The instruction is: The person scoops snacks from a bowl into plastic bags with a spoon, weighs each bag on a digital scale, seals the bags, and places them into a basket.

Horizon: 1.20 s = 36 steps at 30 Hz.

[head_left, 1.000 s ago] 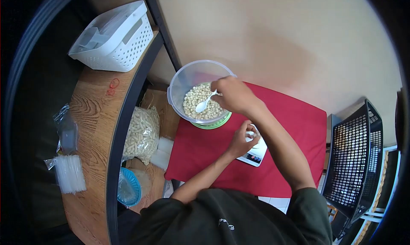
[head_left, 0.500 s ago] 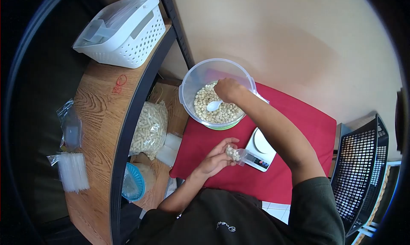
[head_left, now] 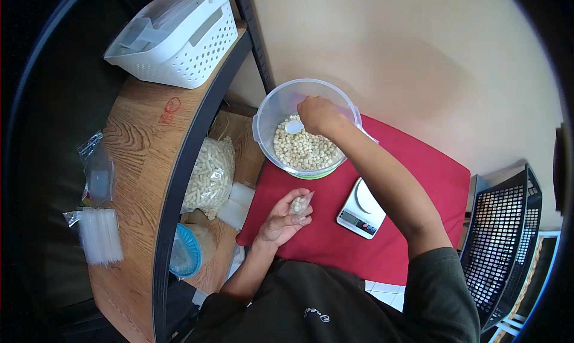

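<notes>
My right hand [head_left: 319, 114] is closed on a white spoon [head_left: 293, 127] inside the clear round tub [head_left: 258, 127], over pale round snack pieces [head_left: 306, 151]. The tub stands on something green. Lower down, my left hand [head_left: 286, 218] holds a small clear bag [head_left: 300, 204] with some pale pieces in it, fingers curled round it. To the right of that bag lies a white digital scale [head_left: 362, 209] on the red cloth [head_left: 311, 244], with nothing on its round plate.
On the wooden shelf [head_left: 134, 175] at left are a white perforated basket [head_left: 179, 65] and packs of clear bags [head_left: 100, 235]. Below it are a large snack bag [head_left: 210, 175] and a blue basket [head_left: 186, 252]. Black crates [head_left: 499, 241] stand at right.
The small bag has come off the scale with my left hand and moved left, now more upright. My right hand stays over the tub; the spoon has shifted among the pieces.
</notes>
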### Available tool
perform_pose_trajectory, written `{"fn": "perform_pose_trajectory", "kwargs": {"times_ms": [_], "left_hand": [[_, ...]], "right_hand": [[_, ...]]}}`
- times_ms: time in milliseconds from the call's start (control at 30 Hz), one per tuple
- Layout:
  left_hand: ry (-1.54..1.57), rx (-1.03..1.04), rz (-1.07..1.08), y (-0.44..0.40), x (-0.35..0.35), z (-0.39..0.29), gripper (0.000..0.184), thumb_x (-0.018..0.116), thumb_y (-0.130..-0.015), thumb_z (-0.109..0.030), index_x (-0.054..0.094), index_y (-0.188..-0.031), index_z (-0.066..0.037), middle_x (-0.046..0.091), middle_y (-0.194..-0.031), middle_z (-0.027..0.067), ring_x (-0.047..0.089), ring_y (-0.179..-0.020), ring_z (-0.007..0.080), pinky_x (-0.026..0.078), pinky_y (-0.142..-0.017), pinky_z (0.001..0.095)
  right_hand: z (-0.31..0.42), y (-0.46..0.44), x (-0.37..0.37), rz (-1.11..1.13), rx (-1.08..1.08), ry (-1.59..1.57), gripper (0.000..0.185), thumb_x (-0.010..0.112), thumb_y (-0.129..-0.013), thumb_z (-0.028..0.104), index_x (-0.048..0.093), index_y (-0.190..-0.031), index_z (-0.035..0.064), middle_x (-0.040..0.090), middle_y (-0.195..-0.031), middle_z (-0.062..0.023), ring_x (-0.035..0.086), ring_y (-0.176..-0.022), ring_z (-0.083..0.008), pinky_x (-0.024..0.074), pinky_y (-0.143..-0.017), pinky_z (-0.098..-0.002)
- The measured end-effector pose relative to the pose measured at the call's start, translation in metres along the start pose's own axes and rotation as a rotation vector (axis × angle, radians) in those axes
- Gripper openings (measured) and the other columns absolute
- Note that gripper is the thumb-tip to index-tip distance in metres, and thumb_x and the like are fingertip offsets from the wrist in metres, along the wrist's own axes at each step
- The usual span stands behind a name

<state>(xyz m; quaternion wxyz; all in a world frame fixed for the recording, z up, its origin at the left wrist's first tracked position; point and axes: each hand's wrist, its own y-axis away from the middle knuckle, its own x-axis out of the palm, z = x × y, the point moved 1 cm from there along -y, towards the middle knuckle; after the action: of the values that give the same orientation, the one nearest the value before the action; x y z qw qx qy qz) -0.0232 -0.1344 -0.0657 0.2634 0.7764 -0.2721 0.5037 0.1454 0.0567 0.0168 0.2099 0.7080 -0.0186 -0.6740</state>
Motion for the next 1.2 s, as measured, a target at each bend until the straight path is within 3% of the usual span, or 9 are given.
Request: {"fn": "perform_pose_trajectory", "kwargs": {"times_ms": [233,400,700,833,867,1000,1200], "left_hand": [[-0.032,0.086,0.045,0.004,-0.004,-0.010,0.061,0.075,-0.078,-0.003,0.048,-0.132,-0.003,0.050,-0.108,0.0024,0.048,-0.086,0.0122,0.042,-0.071,0.0261],[-0.029,0.131,0.038,0.006,0.004,-0.020,0.048,0.075,-0.078,-0.004,0.052,-0.120,-0.006,0.049,-0.105,0.0046,0.049,-0.087,0.0139,0.042,-0.071,0.0271],[-0.221,0.273,0.046,0.008,-0.003,-0.043,0.043,0.078,-0.078,-0.005,0.053,-0.113,-0.006,0.054,-0.116,0.0114,0.055,-0.087,0.0160,0.044,-0.066,0.0282],[-0.327,0.394,0.026,0.005,-0.003,-0.053,0.048,0.084,-0.077,-0.019,0.053,-0.112,-0.005,0.058,-0.105,0.0089,0.054,-0.086,0.0151,0.044,-0.067,0.0292],[-0.367,0.424,0.025,0.004,-0.004,-0.054,0.052,0.084,-0.078,-0.029,0.052,-0.110,-0.005,0.059,-0.101,0.0082,0.054,-0.085,0.0148,0.043,-0.068,0.0295],[-0.444,0.472,-0.008,0.003,-0.001,-0.061,0.051,0.078,-0.083,-0.039,0.050,-0.108,-0.005,0.060,-0.095,0.0102,0.054,-0.084,0.0151,0.043,-0.070,0.0296],[-0.469,0.557,-0.047,0.005,0.002,-0.066,0.047,0.076,-0.086,-0.033,0.050,-0.111,-0.003,0.063,-0.103,0.0155,0.056,-0.084,0.0159,0.044,-0.072,0.0313]], "right_hand": [[0.010,-0.011,0.006,-0.050,-0.023,-0.020,0.023,0.058,-0.088,0.010,0.073,-0.105,0.0050,0.070,-0.110,-0.0156,0.068,-0.104,-0.0326,0.0565,-0.085,-0.0408],[0.018,-0.016,0.006,-0.003,-0.033,-0.015,0.024,0.057,-0.088,0.011,0.073,-0.105,0.0052,0.070,-0.110,-0.0164,0.068,-0.104,-0.0325,0.0566,-0.085,-0.0408],[0.005,-0.015,0.005,-0.002,-0.050,-0.080,0.027,0.064,-0.079,0.008,0.072,-0.104,0.0023,0.069,-0.111,-0.0191,0.068,-0.103,-0.0335,0.0558,-0.087,-0.0415],[0.006,-0.012,0.005,0.036,-0.043,-0.054,0.030,0.065,-0.077,0.008,0.071,-0.106,0.0024,0.069,-0.110,-0.0195,0.068,-0.102,-0.0336,0.0552,-0.087,-0.0410],[0.006,-0.012,0.005,0.030,-0.035,-0.052,0.032,0.065,-0.077,0.008,0.071,-0.107,0.0026,0.070,-0.109,-0.0192,0.068,-0.103,-0.0333,0.0552,-0.087,-0.0409],[0.010,-0.011,0.009,0.019,-0.050,-0.056,0.032,0.064,-0.078,0.008,0.071,-0.108,0.0030,0.070,-0.110,-0.0187,0.068,-0.103,-0.0331,0.0553,-0.087,-0.0407],[0.011,-0.016,0.013,0.017,-0.028,-0.053,0.029,0.062,-0.080,0.008,0.072,-0.107,0.0042,0.070,-0.110,-0.0180,0.068,-0.103,-0.0322,0.0557,-0.086,-0.0396]]}}
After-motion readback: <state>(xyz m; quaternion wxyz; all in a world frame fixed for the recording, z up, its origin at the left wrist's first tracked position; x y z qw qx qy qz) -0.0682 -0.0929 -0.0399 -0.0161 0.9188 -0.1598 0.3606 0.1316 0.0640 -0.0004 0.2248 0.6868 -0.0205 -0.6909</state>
